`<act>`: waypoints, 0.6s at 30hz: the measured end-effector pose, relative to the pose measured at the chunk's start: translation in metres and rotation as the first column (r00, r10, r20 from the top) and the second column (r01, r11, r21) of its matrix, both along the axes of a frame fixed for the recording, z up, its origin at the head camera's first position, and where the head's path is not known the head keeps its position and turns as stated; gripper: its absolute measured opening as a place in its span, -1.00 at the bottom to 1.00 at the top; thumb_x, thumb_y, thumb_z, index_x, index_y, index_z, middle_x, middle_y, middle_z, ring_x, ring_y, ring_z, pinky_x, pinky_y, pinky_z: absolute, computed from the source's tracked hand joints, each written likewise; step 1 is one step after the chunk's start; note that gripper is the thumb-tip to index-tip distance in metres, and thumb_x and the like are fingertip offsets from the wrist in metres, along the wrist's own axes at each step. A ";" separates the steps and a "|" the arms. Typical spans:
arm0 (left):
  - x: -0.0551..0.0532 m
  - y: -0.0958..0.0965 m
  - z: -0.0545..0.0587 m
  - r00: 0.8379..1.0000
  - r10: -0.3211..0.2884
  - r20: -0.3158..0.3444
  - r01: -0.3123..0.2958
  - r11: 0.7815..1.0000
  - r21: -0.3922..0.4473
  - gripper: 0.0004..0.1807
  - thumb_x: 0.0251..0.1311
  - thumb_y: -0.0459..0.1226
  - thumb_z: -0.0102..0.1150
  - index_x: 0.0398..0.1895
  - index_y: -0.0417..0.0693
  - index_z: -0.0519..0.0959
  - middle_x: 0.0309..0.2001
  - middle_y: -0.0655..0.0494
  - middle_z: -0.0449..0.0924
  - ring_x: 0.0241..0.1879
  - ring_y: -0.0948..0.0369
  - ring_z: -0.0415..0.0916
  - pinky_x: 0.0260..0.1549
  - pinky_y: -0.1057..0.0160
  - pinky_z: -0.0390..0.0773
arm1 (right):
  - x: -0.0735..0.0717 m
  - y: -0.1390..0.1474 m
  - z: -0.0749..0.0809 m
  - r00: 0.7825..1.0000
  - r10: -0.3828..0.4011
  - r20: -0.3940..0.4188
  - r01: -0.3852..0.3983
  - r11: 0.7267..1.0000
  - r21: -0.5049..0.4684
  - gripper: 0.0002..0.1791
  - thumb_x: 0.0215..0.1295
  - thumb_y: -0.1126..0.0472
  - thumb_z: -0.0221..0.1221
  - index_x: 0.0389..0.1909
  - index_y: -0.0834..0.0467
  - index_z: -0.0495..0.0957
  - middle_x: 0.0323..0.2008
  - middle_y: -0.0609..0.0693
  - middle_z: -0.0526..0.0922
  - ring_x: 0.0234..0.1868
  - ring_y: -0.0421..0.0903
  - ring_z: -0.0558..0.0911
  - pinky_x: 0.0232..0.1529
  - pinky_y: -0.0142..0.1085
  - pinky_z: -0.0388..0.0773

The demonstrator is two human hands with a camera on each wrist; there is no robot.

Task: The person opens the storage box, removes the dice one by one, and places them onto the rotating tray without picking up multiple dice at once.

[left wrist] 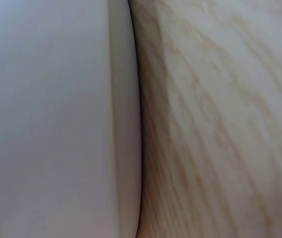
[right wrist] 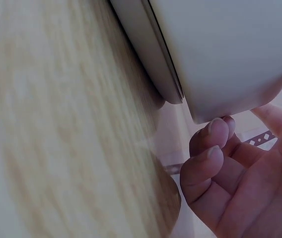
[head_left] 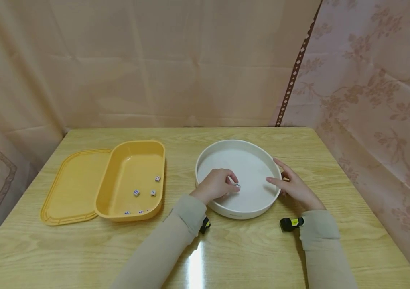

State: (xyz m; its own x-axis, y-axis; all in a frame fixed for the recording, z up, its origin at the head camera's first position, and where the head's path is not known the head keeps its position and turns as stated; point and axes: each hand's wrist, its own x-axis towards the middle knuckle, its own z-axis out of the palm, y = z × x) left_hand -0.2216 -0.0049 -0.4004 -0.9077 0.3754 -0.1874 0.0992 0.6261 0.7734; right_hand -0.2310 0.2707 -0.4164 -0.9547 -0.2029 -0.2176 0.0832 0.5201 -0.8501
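Observation:
A round white tray point(head_left: 250, 160) with a raised wall stands on the table; its side point(left wrist: 46, 119) fills much of the left wrist view. My left hand point(head_left: 216, 184) reaches over the near left rim and pinches a small white die point(head_left: 238, 186) just above the tray's floor. On the right side, my right hand point(head_left: 297, 188) grips the rim, thumb inside and fingers outside. In the right wrist view the curled fingers of that hand point(right wrist: 250, 183) lie against the tray's outer wall point(right wrist: 230, 59). No fingers of the left hand show in its wrist view.
To the left is a yellow rectangular box point(head_left: 127, 170) with several white dice, such as one die point(head_left: 136, 193), on its floor. A yellow lid point(head_left: 75, 184) lies beside it, partly under its left edge. Curtains point(head_left: 176, 64) hang behind the wooden table point(head_left: 241, 257).

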 end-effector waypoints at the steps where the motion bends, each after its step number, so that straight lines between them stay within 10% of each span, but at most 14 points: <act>1: 0.000 0.000 0.000 1.000 -0.002 -0.002 0.002 1.000 -0.003 -0.81 0.18 -0.16 0.39 -0.21 0.02 0.63 -0.48 0.16 0.56 -0.64 0.28 0.47 -0.57 0.40 0.40 | 0.000 0.000 0.000 1.000 -0.001 0.000 0.001 1.000 0.002 -0.04 0.36 -0.02 0.23 0.59 -0.14 -0.17 -0.16 0.14 0.39 -0.49 -0.16 0.44 -0.45 -0.31 0.50; 18: -0.002 -0.011 0.009 1.000 -0.008 0.006 0.006 0.975 0.221 -0.62 0.14 -0.06 0.41 -0.05 -0.05 0.66 -0.34 0.10 0.59 -0.42 0.03 0.62 -0.46 0.22 0.64 | -0.001 -0.001 0.000 1.000 0.001 -0.004 -0.001 1.000 0.014 -0.04 0.35 -0.06 0.23 0.59 -0.14 -0.16 -0.19 0.15 0.38 -0.49 -0.14 0.44 -0.45 -0.32 0.51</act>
State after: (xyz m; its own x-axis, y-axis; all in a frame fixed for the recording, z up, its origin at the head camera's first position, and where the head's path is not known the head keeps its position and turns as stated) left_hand -0.2240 -0.0157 -0.3914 -0.9039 0.4144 -0.1056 0.0970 0.4391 0.8932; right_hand -0.2317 0.2699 -0.4161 -0.9555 -0.2007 -0.2165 0.0794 0.5317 -0.8432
